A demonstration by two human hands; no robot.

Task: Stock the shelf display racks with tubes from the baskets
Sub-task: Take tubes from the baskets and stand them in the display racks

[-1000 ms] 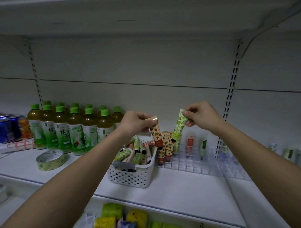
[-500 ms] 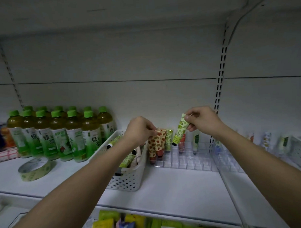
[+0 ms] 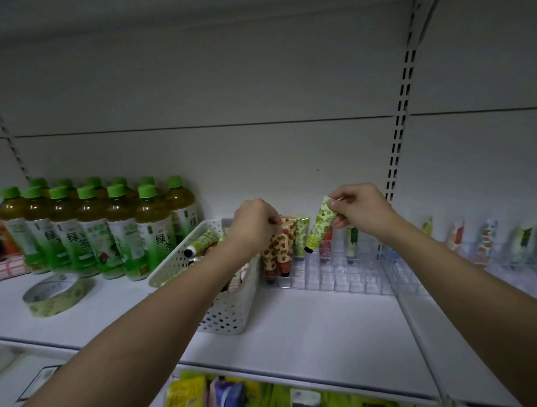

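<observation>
Bottles (image 3: pixel 91 227) labelled 绿茶, right grip (image 3: pixel 357 212) pinching green tube (image 3: pixel 319 226), left grip (image 3: pixel 255 223) pinching spotted tube (image 3: pixel 282 248)

This is a shop aisle. White metal shelving (image 3: pixel 311 332) runs on slotted uprights (image 3: pixel 400 131), the kind retail gondolas use. Green-capped tea bottles (image 3: pixel 91 227) stand in tidy rows facing out, and clear divider racks (image 3: pixel 339 274) hold small tubes upright for display. Packaged goods (image 3: pixel 207 397) fill the shelf below, snacks perhaps, though it's too dim to tell.
</observation>
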